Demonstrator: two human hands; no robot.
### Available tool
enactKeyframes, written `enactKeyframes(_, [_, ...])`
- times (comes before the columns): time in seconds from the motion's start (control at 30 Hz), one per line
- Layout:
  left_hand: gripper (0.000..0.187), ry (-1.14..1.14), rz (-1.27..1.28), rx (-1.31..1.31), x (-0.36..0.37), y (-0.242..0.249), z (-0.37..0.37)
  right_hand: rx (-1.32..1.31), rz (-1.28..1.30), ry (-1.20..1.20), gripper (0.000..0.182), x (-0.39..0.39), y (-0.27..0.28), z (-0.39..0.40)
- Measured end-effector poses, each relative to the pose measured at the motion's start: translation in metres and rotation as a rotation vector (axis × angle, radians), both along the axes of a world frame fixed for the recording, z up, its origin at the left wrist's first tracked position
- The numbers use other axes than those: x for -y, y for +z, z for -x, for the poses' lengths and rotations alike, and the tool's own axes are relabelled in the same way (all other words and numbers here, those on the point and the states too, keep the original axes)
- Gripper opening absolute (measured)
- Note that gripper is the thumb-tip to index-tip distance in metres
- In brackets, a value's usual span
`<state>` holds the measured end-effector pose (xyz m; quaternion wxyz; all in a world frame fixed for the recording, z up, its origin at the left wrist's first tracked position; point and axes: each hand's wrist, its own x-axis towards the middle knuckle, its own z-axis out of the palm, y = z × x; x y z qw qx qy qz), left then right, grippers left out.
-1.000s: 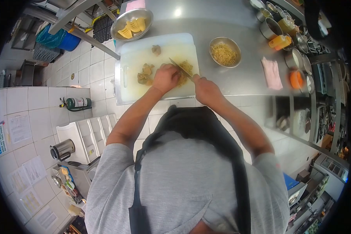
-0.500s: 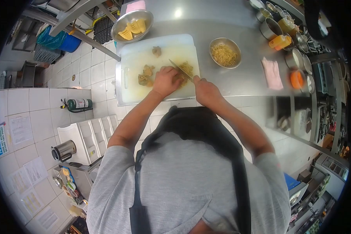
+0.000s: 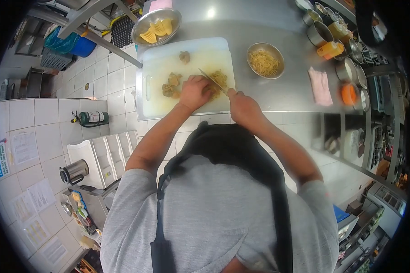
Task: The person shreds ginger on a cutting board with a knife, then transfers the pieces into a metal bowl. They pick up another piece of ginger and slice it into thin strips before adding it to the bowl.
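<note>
**Knife at work on the cutting board**

The right hand (image 3: 243, 105), just above frame centre, is closed around the handle of a knife (image 3: 212, 80) whose blade angles up-left. The left hand (image 3: 194, 92) presses curled fingers on a brown food piece (image 3: 216, 86) beside the blade. More chunks (image 3: 170, 85) lie left on the white cutting board (image 3: 155, 98). Farther up the steel bench (image 3: 287, 86), a bowl of shreds (image 3: 265, 60) sits right and a bowl of yellow pieces (image 3: 156, 27) upper left.
</note>
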<state>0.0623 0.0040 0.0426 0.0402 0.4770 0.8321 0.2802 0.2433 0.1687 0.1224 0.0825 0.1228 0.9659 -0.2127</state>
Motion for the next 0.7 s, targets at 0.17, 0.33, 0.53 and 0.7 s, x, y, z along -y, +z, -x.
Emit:
enactKeyframes(0.17, [0.028, 0.002, 0.007, -0.009, -0.001, 0.0, -0.001, 0.014, 0.006, -0.017, 0.024, -0.003, -0.002, 0.01])
enactKeyframes(0.33, [0.027, 0.017, 0.012, 0.006, 0.001, -0.003, -0.005, 0.028, -0.014, -0.017, 0.021, -0.001, -0.013, 0.003])
enactKeyframes(0.53, [0.027, 0.028, 0.009, 0.012, 0.0, -0.001, -0.003, 0.032, 0.027, -0.002, 0.023, -0.006, -0.002, 0.002])
enactKeyframes(0.7, [0.026, 0.033, -0.035, -0.014, 0.004, -0.012, -0.007, 0.065, 0.029, -0.062, 0.026, 0.0, -0.023, 0.007])
